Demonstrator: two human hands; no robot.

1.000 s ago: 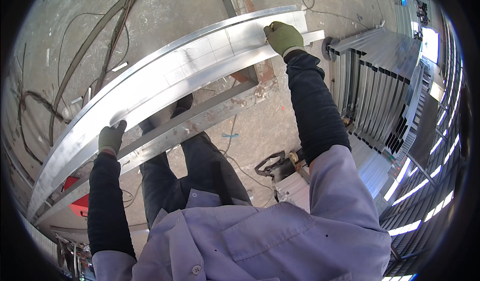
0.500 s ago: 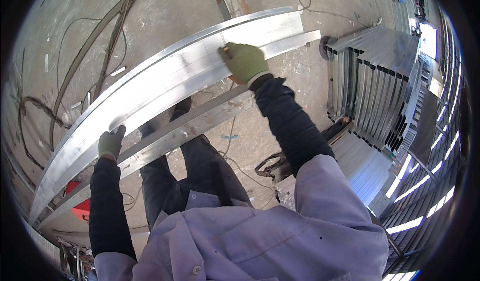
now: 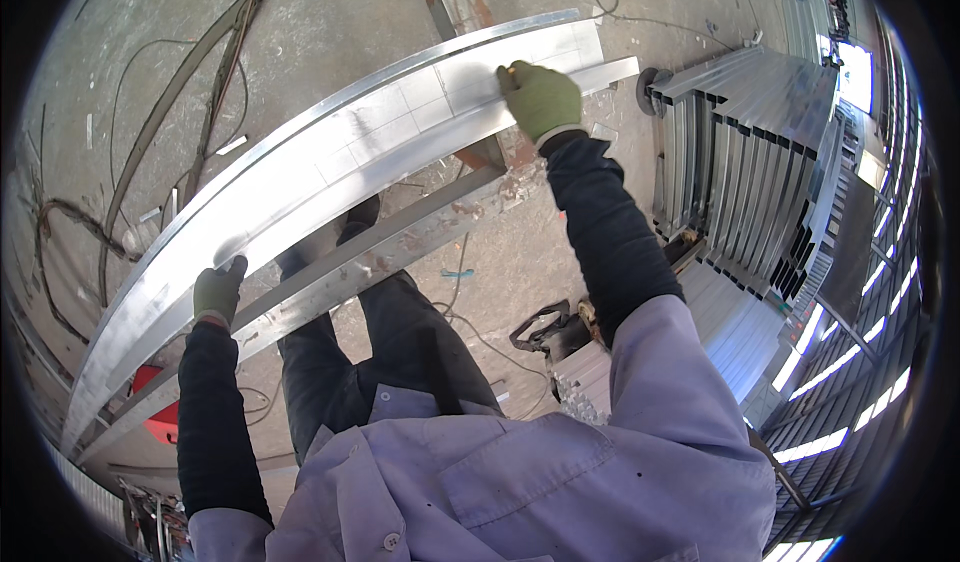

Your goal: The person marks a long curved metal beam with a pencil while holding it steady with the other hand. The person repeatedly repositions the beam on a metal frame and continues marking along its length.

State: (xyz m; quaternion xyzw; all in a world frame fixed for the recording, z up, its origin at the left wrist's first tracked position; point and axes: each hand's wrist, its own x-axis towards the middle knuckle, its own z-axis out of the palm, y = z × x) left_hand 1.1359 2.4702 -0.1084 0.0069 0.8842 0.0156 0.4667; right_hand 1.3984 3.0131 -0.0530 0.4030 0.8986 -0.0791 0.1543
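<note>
A long, shiny metal channel (image 3: 290,177) with raised edges lies across in front of me, curved by the lens. Thin dark lines form a grid on its right half. My left hand (image 3: 218,292), in a green glove, grips the channel's near edge toward the left, thumb on top. My right hand (image 3: 545,100), gloved too, is closed over the right part of the channel. Something small and yellowish peeks out at its fingertips, too small to name.
A worn steel beam (image 3: 400,242) runs on my side of the channel, above my legs. To the right stands a large stack of metal profiles (image 3: 745,162). Cables (image 3: 150,152) trail over the concrete floor at left. A red box (image 3: 155,412) sits at lower left.
My right hand has moved rightward along the channel, uncovering more of the lined surface. My left hand keeps its place on the near edge.
</note>
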